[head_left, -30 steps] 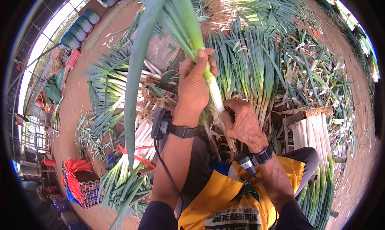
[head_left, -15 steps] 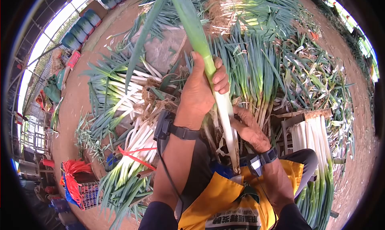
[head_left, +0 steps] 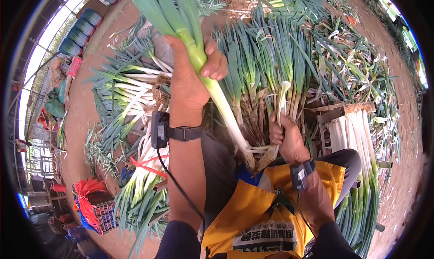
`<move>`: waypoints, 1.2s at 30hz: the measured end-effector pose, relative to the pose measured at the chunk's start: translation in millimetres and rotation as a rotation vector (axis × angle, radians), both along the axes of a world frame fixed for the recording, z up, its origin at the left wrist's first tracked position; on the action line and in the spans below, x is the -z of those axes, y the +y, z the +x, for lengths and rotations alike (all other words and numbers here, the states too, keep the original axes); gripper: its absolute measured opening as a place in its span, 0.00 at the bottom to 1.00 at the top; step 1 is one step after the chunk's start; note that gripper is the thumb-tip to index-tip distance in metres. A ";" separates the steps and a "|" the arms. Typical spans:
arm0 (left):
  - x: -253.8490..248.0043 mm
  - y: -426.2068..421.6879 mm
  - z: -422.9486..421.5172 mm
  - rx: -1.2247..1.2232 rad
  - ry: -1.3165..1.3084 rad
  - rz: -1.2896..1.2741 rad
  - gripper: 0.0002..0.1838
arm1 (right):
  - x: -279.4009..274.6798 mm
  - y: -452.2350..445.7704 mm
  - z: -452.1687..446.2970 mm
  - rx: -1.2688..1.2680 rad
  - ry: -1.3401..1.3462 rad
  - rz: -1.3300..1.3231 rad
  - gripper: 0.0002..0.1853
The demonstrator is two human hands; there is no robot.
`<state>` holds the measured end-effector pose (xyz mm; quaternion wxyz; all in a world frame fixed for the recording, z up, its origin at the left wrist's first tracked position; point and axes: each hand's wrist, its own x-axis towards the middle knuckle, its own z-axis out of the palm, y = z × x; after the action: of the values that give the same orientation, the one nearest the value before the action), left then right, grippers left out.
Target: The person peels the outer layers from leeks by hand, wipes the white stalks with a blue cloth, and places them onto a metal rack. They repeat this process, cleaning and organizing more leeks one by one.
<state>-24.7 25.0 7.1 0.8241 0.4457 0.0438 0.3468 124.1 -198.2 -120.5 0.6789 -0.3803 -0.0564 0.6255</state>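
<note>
My left hand [head_left: 192, 76] is wrapped round a long green onion [head_left: 224, 107], just where its white stalk turns green. The onion slants, leaves up and root end down over my lap. In my closed right hand [head_left: 289, 139] is a strip of outer skin [head_left: 283, 96], pale and peeled away from the stalk. Thin strands still join this strip to the stalk near its root. Behind my hands stands a row of unpeeled green onions [head_left: 266, 55] with brown, dry skins at their bases.
White-stalked onions [head_left: 135, 89] lie piled at left, some tied with red strips [head_left: 147, 166]. Red ties [head_left: 88, 193] hang on a crate [head_left: 105, 217]. At right, cleaned onions [head_left: 355, 146] rest on a stand [head_left: 327, 119], near a heap of peeled leaves [head_left: 357, 64].
My left hand has moved up and left with the green onion, tilting it further. My right hand has moved slightly to the right, pulling a strip of skin away from the stalk.
</note>
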 end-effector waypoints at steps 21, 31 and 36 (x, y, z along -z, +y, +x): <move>-0.4 36.8 -33.7 -0.421 -0.066 -0.188 0.43 | -71.3 -22.3 144.2 0.001 -1.642 -0.288 0.34; 15.4 35.7 -26.3 -0.296 -0.266 -0.330 0.42 | -29.8 -25.3 11.7 -0.217 -1.377 -0.032 0.15; 10.1 27.3 -15.4 -0.207 -0.390 -0.396 0.35 | -27.0 -33.6 28.2 -0.533 -0.719 -0.071 0.12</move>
<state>-40.1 52.4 -3.0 0.8481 0.1945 -0.0031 0.4929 152.3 -231.7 -93.5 0.4176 -0.5689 -0.3633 0.6082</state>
